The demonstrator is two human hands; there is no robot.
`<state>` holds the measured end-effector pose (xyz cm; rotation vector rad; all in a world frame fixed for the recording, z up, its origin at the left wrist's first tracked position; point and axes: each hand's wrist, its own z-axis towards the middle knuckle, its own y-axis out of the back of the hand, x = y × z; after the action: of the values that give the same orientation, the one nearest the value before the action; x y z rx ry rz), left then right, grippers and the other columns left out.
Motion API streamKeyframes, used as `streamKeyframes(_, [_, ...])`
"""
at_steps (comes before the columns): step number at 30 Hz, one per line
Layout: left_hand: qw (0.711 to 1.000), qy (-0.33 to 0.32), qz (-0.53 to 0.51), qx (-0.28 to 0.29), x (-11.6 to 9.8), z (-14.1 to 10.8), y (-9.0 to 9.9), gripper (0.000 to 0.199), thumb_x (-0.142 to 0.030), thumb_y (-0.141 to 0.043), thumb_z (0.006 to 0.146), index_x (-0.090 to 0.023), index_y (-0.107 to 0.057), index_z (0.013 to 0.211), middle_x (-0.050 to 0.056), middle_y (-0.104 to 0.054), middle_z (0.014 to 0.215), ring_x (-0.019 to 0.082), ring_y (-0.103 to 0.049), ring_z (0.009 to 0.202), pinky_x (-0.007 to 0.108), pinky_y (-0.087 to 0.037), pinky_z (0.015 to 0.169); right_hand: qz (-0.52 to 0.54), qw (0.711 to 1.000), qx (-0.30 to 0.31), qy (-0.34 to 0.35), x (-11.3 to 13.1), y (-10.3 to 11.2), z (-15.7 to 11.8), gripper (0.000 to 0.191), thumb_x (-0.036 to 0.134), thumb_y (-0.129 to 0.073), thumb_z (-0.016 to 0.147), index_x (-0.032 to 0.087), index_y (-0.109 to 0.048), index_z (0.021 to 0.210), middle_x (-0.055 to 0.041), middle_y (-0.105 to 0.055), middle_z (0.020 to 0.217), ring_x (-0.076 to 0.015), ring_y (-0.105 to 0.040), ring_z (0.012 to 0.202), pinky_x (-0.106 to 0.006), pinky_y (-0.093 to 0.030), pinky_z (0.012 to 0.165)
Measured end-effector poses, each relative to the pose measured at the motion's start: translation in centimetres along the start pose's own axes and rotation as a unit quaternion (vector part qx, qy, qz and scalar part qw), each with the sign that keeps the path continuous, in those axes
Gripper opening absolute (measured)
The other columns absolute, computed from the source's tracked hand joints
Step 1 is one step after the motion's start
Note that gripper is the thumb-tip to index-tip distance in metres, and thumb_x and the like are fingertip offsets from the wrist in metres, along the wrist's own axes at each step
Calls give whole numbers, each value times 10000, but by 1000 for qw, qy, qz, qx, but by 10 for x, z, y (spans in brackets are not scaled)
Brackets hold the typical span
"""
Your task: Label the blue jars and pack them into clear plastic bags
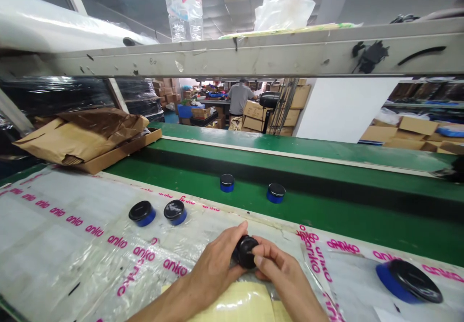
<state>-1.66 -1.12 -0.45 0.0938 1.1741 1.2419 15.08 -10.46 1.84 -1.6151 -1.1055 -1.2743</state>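
Observation:
A round black piece [247, 252] is held between my two hands above the front edge of the worktop, its dark face turned up toward me. My left hand [213, 259] wraps round its left side, thumb and fingers closed on it. The fingertips of my right hand [277, 264] pinch at its right edge; whether something small is between them I cannot make out. Two round pieces with black tops and blue sides, one [142, 213] and another [175, 212], lie to the left on the plastic sheet. A larger-looking one [409, 282] lies at the right.
On the green conveyor belt [195, 179] stand two more black-and-blue pieces, one [227, 182] and one [276, 193]. Yellow paper [239, 305] lies below my hands. A cardboard tray [123, 150] holds brown paper at the left. A shelf beam [232, 56] crosses overhead. A person [240, 98] stands far behind.

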Motion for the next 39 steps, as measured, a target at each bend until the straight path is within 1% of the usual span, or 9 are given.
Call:
streamKeyframes(6, [1000, -2, 0, 4, 1, 0, -1, 874, -131, -729, 900, -310, -202, 1574, 106, -580, 1376, 262, -589, 1244, 429, -516, 1050, -4, 1000, 8, 4, -6, 2, 2, 219, 408, -672, 764, 211, -745, 826, -58, -692, 1259, -236, -628, 920, -302, -446, 752])
streamKeyframes(10, [1000, 3, 8, 2, 1, -1, 0, 866, -131, -731, 898, -312, -214, 1569, 112, -570, 1396, 273, -583, 1261, 444, -515, 1057, -9, 1000, 11, 5, -7, 2, 2, 238, 427, -655, 774, 213, -743, 829, -59, -674, 1297, -240, -633, 919, -310, -453, 750])
streamKeyframes(13, [1000, 8, 12, 4, 0, -1, 1, 871, -116, -747, 881, -319, -236, 1557, 108, -576, 1393, 274, -592, 1255, 445, -520, 1056, -23, 1000, 5, 4, -3, 0, 1, 246, 438, -638, 765, 224, -739, 831, -57, -674, 1296, -270, -636, 987, -328, -458, 784])
streamKeyframes(17, [1000, 22, 18, 5, 0, 0, 2, 889, -96, -767, 855, -326, -259, 1546, 103, -582, 1394, 278, -609, 1244, 448, -531, 1049, -34, 999, -8, 6, 5, -2, -1, 243, 446, -656, 722, 227, -729, 800, -74, -674, 1298, -346, -608, 1153, -380, -463, 896])
streamKeyframes(19, [1000, 23, 20, 1, -1, 0, 2, 884, -94, -763, 854, -331, -264, 1545, 97, -588, 1391, 276, -617, 1237, 444, -538, 1043, -30, 999, -14, 14, 5, -4, -1, 253, 460, -674, 722, 223, -727, 796, -93, -663, 1318, -362, -580, 1219, -400, -452, 954])
streamKeyframes(22, [999, 22, 23, -5, -1, 0, 2, 879, -103, -761, 857, -340, -267, 1544, 80, -605, 1373, 265, -632, 1219, 428, -548, 1035, -30, 999, -22, 37, 1, -8, -2, 270, 494, -667, 785, 226, -706, 789, -102, -663, 1317, -341, -574, 1239, -401, -427, 1003])
streamKeyframes(26, [999, 28, 29, -7, -1, -1, 2, 849, -118, -757, 865, -334, -285, 1537, 82, -603, 1381, 268, -628, 1230, 431, -541, 1046, -42, 996, -38, 67, -6, -12, -2, 286, 505, -654, 834, 230, -669, 759, -99, -678, 1250, -318, -595, 1197, -384, -434, 979])
streamKeyframes(29, [999, 24, 26, -3, -1, -1, 2, 830, -139, -747, 886, -334, -274, 1540, 88, -604, 1371, 268, -629, 1226, 432, -546, 1037, -40, 996, -40, 72, -6, -13, -1, 296, 508, -652, 833, 225, -658, 748, -107, -672, 1231, -317, -602, 1181, -383, -443, 970])
streamKeyframes(39, [1000, -13, 19, -12, -5, 2, 2, 728, -260, -682, 962, -311, -254, 1548, 110, -612, 1336, 271, -630, 1208, 442, -558, 1007, -72, 994, -1, 78, 1, -6, -2, 320, 500, -642, 873, 217, -648, 723, -115, -654, 1244, -321, -585, 1195, -387, -424, 1004])
